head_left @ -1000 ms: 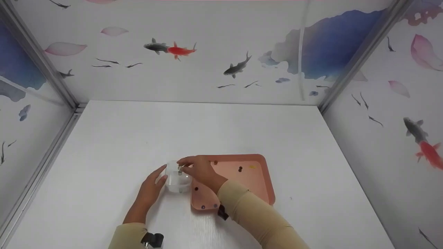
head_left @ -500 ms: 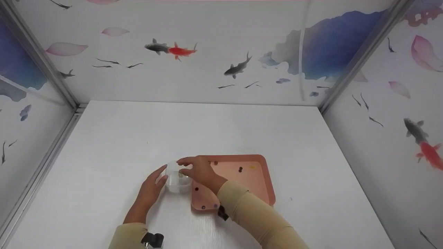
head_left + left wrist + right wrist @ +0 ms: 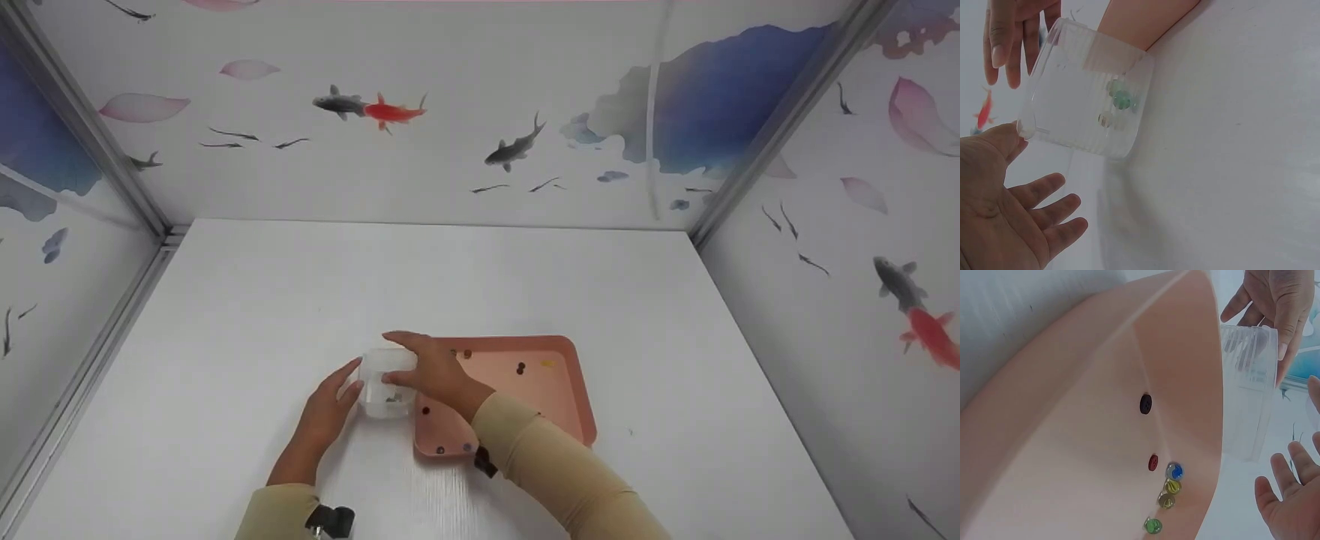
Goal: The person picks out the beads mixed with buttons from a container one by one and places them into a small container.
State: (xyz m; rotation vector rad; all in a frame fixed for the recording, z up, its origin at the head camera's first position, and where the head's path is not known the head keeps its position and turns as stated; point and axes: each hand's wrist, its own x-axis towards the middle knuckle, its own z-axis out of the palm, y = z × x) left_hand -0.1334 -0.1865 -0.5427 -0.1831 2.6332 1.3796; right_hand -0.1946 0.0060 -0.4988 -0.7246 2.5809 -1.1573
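The clear container [image 3: 373, 409] stands on the bench [image 3: 262, 300], at nine o'clock of the pink tray [image 3: 587, 409] and just beside it; whether their walls touch cannot be told. The hands are apart. The left hand [image 3: 328, 409] has its fingers straight, resting against the container's nine o'clock side rather than wrapping it. The right hand [image 3: 439, 370] hangs over the two o'clock edge, fingers spread and apparently empty.

That light touch looks like the weak point: a knock from the right hand against the rim could slide or tip the container toward nine o'clock, setting the glass marbles [image 3: 1121, 100] inside rolling. In the tray, the blue marble [image 3: 1175, 471] and green marble [image 3: 1153, 526], smooth and round, could squirt out of a hurried pinch. The dark button [image 3: 1145, 404] and red button [image 3: 1153, 462] look thin, so fingertips might struggle to get under them. The right sleeve [image 3: 551, 465] crosses the tray's five o'clock edge; if lowered, it could drag small pieces along.
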